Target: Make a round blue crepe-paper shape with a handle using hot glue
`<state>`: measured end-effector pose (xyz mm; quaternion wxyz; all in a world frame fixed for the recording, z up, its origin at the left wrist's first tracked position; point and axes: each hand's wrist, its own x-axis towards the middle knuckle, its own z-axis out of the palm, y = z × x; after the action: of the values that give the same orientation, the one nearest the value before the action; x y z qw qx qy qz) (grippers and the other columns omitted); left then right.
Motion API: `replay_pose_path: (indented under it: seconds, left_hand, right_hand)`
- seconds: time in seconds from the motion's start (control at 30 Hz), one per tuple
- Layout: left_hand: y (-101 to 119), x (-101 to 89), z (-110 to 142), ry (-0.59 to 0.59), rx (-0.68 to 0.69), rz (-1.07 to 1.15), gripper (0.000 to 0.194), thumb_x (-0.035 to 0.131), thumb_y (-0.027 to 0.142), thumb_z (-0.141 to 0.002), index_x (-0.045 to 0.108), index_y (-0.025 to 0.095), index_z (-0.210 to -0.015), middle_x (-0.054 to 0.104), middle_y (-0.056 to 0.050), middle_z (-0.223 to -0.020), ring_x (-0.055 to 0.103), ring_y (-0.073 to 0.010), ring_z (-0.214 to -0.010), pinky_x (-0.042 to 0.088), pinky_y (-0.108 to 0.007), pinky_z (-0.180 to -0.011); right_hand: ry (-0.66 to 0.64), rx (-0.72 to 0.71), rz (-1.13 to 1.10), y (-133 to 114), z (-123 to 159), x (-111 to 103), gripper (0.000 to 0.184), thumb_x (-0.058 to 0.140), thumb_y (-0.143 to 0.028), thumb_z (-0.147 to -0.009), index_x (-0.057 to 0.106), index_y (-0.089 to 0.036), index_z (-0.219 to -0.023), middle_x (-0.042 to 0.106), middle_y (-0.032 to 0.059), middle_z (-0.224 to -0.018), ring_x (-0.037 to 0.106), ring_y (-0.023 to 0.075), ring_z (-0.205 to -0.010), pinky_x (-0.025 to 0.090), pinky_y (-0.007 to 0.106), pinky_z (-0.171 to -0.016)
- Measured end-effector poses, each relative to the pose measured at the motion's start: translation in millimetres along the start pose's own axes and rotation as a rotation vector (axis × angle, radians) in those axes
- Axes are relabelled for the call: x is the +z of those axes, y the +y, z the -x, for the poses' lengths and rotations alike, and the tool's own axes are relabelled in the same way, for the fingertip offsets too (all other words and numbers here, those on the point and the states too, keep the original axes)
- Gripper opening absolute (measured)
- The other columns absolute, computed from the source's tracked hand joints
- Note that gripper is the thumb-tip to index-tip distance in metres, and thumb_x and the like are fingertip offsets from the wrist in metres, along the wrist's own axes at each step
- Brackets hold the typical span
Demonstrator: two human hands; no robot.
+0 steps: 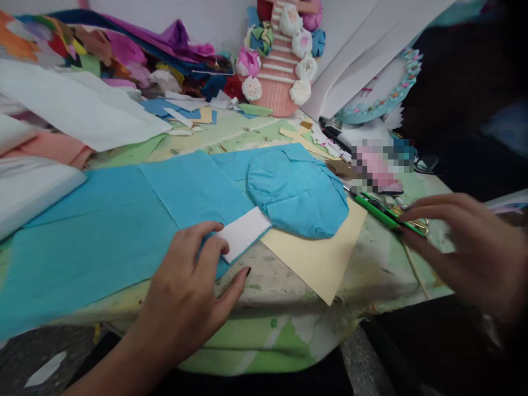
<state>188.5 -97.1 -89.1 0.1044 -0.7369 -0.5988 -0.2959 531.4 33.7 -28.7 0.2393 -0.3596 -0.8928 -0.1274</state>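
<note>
My left hand (193,286) rests with fingers spread on a white card strip (245,234). The strip runs like a handle into a rounded shape covered in blue crepe paper (297,190). Beneath and to its left spreads a large sheet of blue crepe paper (111,231). Part of a cream card (317,258) shows under the rounded shape. At the right, my slightly blurred right hand (462,247) has thumb and fingertips closed on the end of a green utility knife (377,210), whose tip points toward the blue shape.
Gold scissor handles (423,224) and a thin wooden stick (414,269) lie beside the knife. Colourful paper scraps (124,55) and white sheets (78,102) crowd the left. A pink stair-like board with paper flowers (274,93) stands behind. The table's front edge is close.
</note>
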Motion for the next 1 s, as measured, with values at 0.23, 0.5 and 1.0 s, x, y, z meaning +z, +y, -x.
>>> replay_pose_path:
  seconds: [0.23, 0.5, 1.0]
  left_hand:
    - [10, 13.5, -13, -0.069, -0.076, -0.208, 0.055, 0.054, 0.040, -0.084, 0.052, -0.004, -0.117, 0.058, -0.023, -0.108, 0.054, -0.0349, -0.097, 0.048, -0.050, -0.082]
    - [12, 15.6, -24, -0.135, -0.112, -0.268, 0.044, 0.049, 0.038, -0.086, 0.063, 0.000, -0.102, 0.059, -0.020, -0.092, 0.054, -0.0328, -0.086, 0.048, -0.046, -0.072]
    - [11, 12.9, -32, -0.178, -0.009, -0.335, 0.036, 0.051, 0.036, -0.084, 0.066, 0.004, -0.085, 0.058, -0.016, -0.077, 0.055, -0.0285, -0.071, 0.045, -0.040, -0.059]
  right_hand:
    - [-0.215, -0.466, -0.281, -84, -85, 66, 0.042, 0.062, -0.034, -0.083, 0.049, -0.014, -0.117, 0.051, 0.0161, -0.122, 0.043, 0.0294, -0.116, 0.039, 0.047, -0.093]
    - [-0.197, -0.604, -0.233, -92, -112, 93, 0.043, 0.060, -0.040, -0.085, 0.051, -0.011, -0.116, 0.053, 0.0170, -0.120, 0.040, 0.0315, -0.115, 0.034, 0.047, -0.091]
    - [-0.029, -0.781, -0.092, -91, -112, 95, 0.023, 0.046, -0.031, -0.093, 0.053, -0.012, -0.106, 0.061, 0.0121, -0.107, 0.049, 0.0245, -0.105, 0.036, 0.044, -0.088]
